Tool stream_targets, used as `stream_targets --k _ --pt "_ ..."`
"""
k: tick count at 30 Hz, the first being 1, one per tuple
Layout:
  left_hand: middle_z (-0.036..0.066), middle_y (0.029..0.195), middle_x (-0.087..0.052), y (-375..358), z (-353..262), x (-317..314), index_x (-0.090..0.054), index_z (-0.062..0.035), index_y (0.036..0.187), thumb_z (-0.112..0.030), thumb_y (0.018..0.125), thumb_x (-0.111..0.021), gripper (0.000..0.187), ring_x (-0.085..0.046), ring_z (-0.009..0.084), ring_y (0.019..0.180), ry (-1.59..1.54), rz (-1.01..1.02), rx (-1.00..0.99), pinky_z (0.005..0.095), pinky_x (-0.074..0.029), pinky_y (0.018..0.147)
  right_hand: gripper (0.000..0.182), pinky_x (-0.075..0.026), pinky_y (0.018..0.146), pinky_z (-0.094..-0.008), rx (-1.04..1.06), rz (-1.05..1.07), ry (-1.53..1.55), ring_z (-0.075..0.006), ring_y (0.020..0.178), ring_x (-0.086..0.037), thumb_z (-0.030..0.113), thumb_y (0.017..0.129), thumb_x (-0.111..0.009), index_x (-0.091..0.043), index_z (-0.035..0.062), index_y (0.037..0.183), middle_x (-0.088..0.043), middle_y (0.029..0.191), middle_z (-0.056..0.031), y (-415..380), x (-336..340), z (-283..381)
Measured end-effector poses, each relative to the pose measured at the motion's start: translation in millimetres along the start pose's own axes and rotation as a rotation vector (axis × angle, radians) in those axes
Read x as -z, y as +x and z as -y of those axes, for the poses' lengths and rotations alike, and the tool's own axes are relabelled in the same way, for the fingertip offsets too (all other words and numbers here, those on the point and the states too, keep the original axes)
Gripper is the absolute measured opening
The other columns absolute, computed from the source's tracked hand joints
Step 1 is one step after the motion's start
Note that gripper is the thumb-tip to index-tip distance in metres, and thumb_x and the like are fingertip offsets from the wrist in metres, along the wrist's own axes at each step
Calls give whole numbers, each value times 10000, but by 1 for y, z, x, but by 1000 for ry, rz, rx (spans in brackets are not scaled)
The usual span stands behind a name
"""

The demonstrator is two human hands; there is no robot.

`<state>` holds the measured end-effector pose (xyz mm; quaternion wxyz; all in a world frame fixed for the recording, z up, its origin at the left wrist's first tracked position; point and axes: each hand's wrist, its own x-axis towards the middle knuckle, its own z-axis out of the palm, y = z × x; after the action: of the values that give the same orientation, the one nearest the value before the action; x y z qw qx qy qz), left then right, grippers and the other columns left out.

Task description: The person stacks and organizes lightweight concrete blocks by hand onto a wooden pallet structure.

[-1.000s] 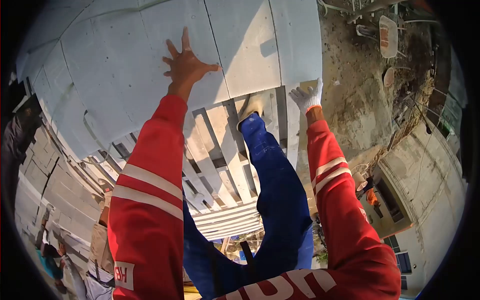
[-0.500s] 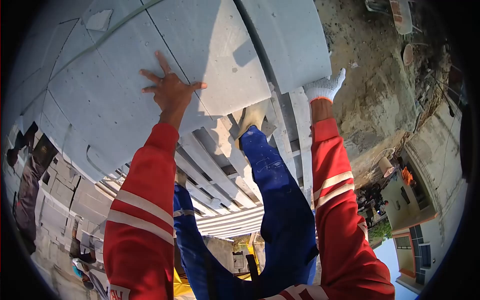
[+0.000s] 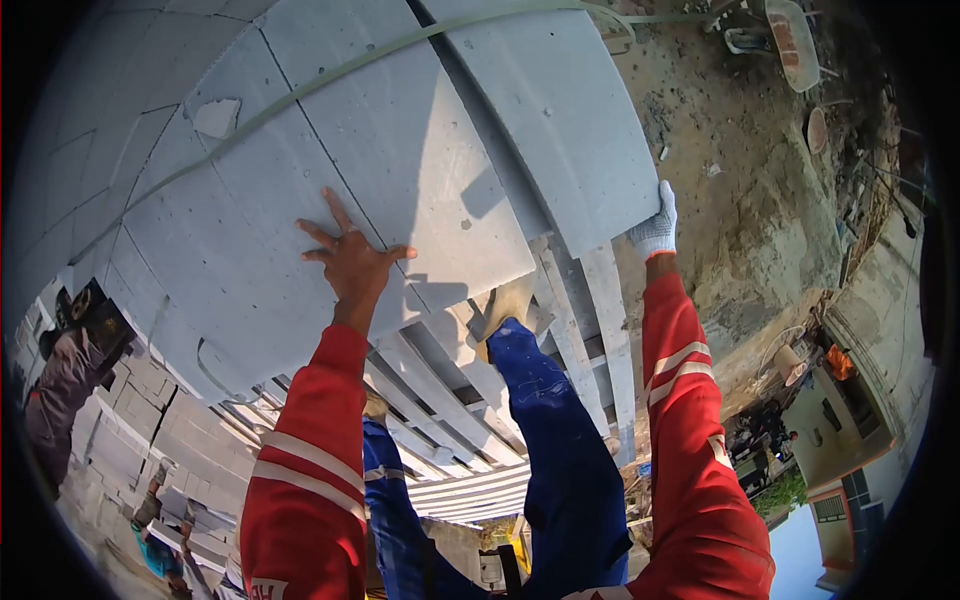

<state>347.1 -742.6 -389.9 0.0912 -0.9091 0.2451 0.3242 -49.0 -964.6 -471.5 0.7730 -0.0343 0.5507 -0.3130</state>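
Note:
My bare left hand [image 3: 357, 262] lies with spread fingers on the top of a large grey block [image 3: 270, 250], close to a dark joint line. My right hand [image 3: 657, 228], in a white knit glove with an orange cuff edge, is at the near right corner of another grey block [image 3: 560, 120]; its fingers lie along the block's right side, and the thumb side is partly hidden. A dark gap separates this block from its neighbour. A pale green strap [image 3: 390, 45] crosses the blocks. My feet stand below them on wooden slats [image 3: 440, 390].
Bare ground [image 3: 740, 220] drops away at the right, with a wheelbarrow [image 3: 793, 45] at the upper right. One person [image 3: 65, 390] in dark clothing is at the left edge, another [image 3: 155, 545] at the lower left. A building [image 3: 840, 430] stands at the right.
The view has shifted, so the blocks and feet appear lower. My right hand has turned more upright along the block's side. My left hand stays spread on its block.

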Motion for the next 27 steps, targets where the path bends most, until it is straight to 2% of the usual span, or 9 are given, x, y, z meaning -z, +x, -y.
stream_targets --k 1,7,14,17,19,22,23,25,27 --pt "522 1437 67 4 14 -15 126 -130 1549 -516 460 -947 1577 16 750 1299 54 -103 -154 708 -366 998 609 -430 1027 -449 -33 36 22 -285 1215 -531 466 909 -615 -518 54 1347 -567 1333 -108 1 7 2" --pt "513 1440 104 -3 -7 12 134 -103 1544 -520 460 -944 1585 56 746 1300 -36 63 41 694 -351 1024 595 -423 1041 -419 35 60 -153 -270 1238 -517 318 896 -675 -478 41 1385 -535 1362 -105 -49 -6 1" --pt "496 1452 127 0 -1 9 150 -127 1543 -539 450 -939 1597 61 756 1288 17 -16 -70 694 -403 976 703 -382 1089 -387 218 61 -451 -254 1281 -489 281 858 -712 -420 9 1437 -513 1395 -109 -155 -64 25" --pt "484 1462 136 0 -5 15 153 -111 1542 -583 465 -919 1591 50 747 1299 -75 141 72 726 -377 970 865 -396 1070 -367 405 -73 -834 -245 1260 -505 313 760 -797 -402 -23 1453 -505 1406 -146 -216 -107 47" --pt "482 1462 148 9 7 -12 144 -109 1546 -611 472 -906 1583 32 744 1304 171 -21 -92 748 -359 961 960 -436 1031 -373 509 -168 -1078 -237 1202 -536 360 666 -862 -437 -19 1439 -525 1370 -153 -267 -143 56" --pt "474 1473 134 -7 -15 36 164 -70 1533 -595 530 -891 1548 34 751 1299 -31 202 87 765 -306 989 879 -423 1010 -455 763 -278 -1791 -307 1161 -508 313 608 -868 -523 74 1380 -489 1235 -148 -341 -167 58" --pt "474 1473 134 -11 -14 42 164 -70 1533 -595 530 -891 1548 34 751 1299 -40 193 88 765 -306 989 846 -419 1007 -466 794 -302 -1852 -325 1165 -492 277 596 -858 -538 82 1354 -477 1219 -156 -362 -175 53" --pt "460 1483 -120 -19 -12 43 35 11 1538 -578 603 -858 1420 -79 665 1368 -151 207 54 669 -365 1028 796 -419 1002 -476 810 -352 -1947 -347 1161 -480 200 571 -827 -560 83 1311 -465 1183 -171 -399 -190 48" --pt "279 1527 -293 -47 -2 2 -184 33 1519 -575 677 -814 1214 -320 497 1373 -378 170 -220 496 -432 1050 817 -422 999 -465 721 -362 -1953 -340 1151 -487 189 560 -821 -554 69 1323 -463 1170 -167 -429 -199 51"
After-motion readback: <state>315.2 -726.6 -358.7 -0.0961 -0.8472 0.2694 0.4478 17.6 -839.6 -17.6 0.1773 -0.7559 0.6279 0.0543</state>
